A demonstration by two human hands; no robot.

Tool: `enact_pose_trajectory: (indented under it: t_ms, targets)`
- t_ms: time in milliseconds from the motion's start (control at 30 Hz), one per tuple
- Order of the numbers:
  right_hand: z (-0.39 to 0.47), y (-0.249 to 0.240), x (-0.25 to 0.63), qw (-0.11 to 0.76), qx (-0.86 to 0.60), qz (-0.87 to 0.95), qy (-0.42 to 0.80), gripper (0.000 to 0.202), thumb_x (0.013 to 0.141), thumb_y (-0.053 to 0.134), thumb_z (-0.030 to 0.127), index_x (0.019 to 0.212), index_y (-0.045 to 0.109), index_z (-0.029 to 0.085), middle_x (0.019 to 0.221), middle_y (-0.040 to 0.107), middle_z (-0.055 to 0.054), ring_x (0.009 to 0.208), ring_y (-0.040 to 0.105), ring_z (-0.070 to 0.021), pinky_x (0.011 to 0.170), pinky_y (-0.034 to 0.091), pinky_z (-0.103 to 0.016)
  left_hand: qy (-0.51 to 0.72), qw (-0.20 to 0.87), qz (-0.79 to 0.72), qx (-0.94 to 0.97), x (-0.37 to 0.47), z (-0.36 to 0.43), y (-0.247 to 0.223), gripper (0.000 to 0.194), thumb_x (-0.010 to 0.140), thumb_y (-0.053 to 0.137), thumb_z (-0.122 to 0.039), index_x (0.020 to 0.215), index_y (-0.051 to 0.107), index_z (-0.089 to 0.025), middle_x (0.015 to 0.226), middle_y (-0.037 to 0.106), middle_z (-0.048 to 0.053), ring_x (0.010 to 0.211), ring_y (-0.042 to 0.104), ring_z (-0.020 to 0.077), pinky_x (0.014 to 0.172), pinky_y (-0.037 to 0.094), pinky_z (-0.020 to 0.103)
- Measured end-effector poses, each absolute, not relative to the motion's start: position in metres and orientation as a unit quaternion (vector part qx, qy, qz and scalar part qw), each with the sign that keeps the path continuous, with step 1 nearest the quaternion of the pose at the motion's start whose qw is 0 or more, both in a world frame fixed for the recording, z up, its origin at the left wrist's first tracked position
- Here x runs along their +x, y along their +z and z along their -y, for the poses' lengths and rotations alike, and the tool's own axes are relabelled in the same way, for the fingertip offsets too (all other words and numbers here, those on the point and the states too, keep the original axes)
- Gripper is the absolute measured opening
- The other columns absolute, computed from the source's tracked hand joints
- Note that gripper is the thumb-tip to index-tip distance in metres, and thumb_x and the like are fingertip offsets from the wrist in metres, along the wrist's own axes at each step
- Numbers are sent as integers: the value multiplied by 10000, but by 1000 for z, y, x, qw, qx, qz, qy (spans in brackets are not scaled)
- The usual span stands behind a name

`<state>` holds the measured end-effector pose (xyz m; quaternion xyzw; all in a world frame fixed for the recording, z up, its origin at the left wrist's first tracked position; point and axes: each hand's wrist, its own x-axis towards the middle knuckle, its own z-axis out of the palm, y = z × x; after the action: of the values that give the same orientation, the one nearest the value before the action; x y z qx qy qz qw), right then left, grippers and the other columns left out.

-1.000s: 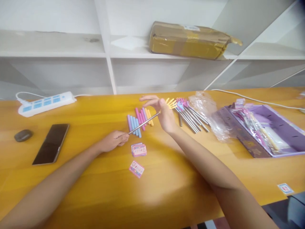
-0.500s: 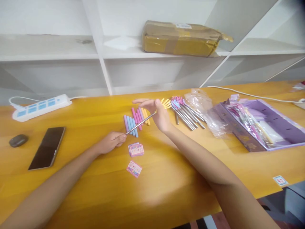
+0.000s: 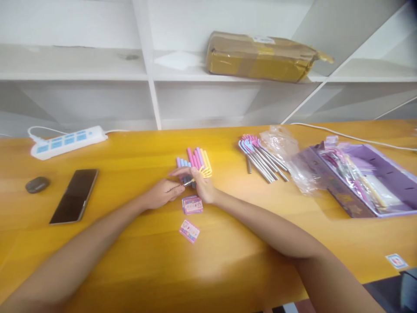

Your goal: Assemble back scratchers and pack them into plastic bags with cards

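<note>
A telescopic back scratcher with a yellow claw head (image 3: 206, 172) and a short stretch of metal rod (image 3: 188, 183) lies between my two hands. My left hand (image 3: 164, 193) is closed around the rod's other end. My right hand (image 3: 202, 187) pinches the scratcher just below the claw, its other fingers reaching left. Behind my hands are blue, pink and yellow tubes (image 3: 199, 157) in rows, partly hidden. A stack of small printed cards (image 3: 193, 205) lies just in front, with one more card (image 3: 189, 231) nearer me.
Several back scratchers (image 3: 262, 161) with pink and blue heads lie to the right, beside crumpled clear plastic (image 3: 286, 152). Farther right stands a purple box (image 3: 387, 169) with packaged items. On the left are a phone (image 3: 74, 196), a dark case (image 3: 37, 185) and a power strip (image 3: 70, 141).
My right hand has come left and nearer with the claw, close to my left hand. The visible rod is much shorter. The camera view has shifted slightly.
</note>
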<state>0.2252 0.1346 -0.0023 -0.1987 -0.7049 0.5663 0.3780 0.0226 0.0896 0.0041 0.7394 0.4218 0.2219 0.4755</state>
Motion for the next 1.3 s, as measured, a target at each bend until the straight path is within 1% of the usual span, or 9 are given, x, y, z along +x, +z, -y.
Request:
enact_pose_trajectory:
  t_ms: [133,267,400,533,767,933,1067,1200,1300]
  targets:
    - [-135,-10,223,393,-223,680,578,687,1093,255,687,1067,723,185,1106,717,-94,1014,654,-191,979,531,-356,204,449,-434,754,24,-89,7,553,1082,379,-589,693,470,-207,619,492,-14,580,444,148,603,351,307]
    - [-139,-8,222,452,-228,668,545,555,1075,426,620,924,698,161,859,676,-64,773,620,-151,758,526,-300,191,420,-439,771,24,-89,5,555,1083,365,-582,690,461,-202,641,492,-19,611,448,146,628,337,298]
    - [-144,-4,228,458,-248,660,542,430,1008,589,539,831,675,157,742,638,-36,674,590,-137,641,485,-268,189,406,-436,781,24,-90,2,548,1086,354,-579,699,446,-203,648,483,-28,629,441,144,650,331,294]
    - [-145,-8,231,474,-219,643,561,560,1028,506,616,766,678,152,697,612,-43,592,549,-126,566,445,-263,189,402,-427,788,24,-91,3,543,1088,357,-574,699,441,-204,653,481,-30,646,447,147,675,344,292]
    - [-144,-8,226,475,-216,637,568,663,1022,428,722,741,656,166,699,609,-47,575,534,-127,535,437,-261,197,428,-432,769,22,-91,3,558,1083,368,-597,702,462,-200,651,483,-30,631,436,140,641,340,279]
    - [-148,10,232,466,-187,701,506,632,1076,380,649,779,671,174,757,642,-63,667,590,-150,645,489,-296,214,479,-437,731,22,-92,3,596,1046,389,-680,685,417,-207,636,414,-43,592,348,125,590,300,278]
    - [-159,30,243,442,-159,752,463,622,1102,348,611,816,689,177,773,656,-57,715,617,-150,733,511,-307,226,501,-444,707,21,-94,2,588,1041,403,-684,697,418,-206,643,383,-47,593,325,122,584,291,275]
    - [-184,61,268,440,-180,747,465,660,1066,391,683,797,703,167,751,667,-54,672,620,-137,671,517,-292,229,514,-451,693,18,-94,1,586,1029,393,-708,718,420,-213,641,368,-49,588,311,126,572,285,274]
    - [-214,95,310,504,-192,728,423,628,1040,484,667,782,740,155,720,683,-58,640,622,-113,624,502,-277,224,519,-454,689,17,-93,2,582,1024,398,-711,720,412,-216,641,370,-49,583,308,125,567,281,274]
